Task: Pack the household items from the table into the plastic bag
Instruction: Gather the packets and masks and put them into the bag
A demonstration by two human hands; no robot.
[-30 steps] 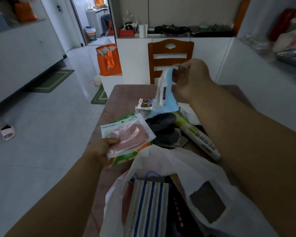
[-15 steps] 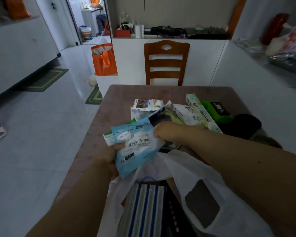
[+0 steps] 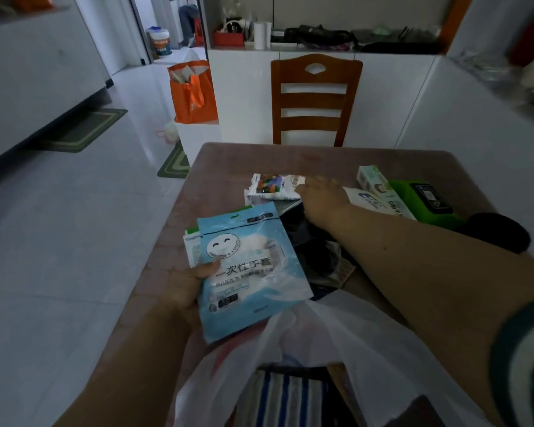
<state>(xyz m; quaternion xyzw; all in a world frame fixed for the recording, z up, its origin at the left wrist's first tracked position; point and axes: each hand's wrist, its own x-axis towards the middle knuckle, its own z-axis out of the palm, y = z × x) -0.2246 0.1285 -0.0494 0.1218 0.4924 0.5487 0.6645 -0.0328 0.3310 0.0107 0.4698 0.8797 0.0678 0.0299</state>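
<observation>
light blue packet (image 3: 250, 269) with a white smiley face and dark lettering. plastic bag (image 3: 379, 349), near, translucent white; inside it a cloth (image 3: 285, 400) striped blue, white and grey. table (image 3: 225, 161) mottled reddish brown. far packet (image 3: 272, 188) white with a multicoloured print. right: bright green box (image 3: 426, 208) with a black label. chair (image 3: 316, 100) orange-brown. far left: orange bag (image 3: 193, 94).

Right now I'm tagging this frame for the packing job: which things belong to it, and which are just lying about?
Job:
plastic bag
blue glove packet in the left hand
white snack packet by the right hand
toothpaste box
green pack

Lying about:
wooden chair
orange bag
floor mats
</observation>
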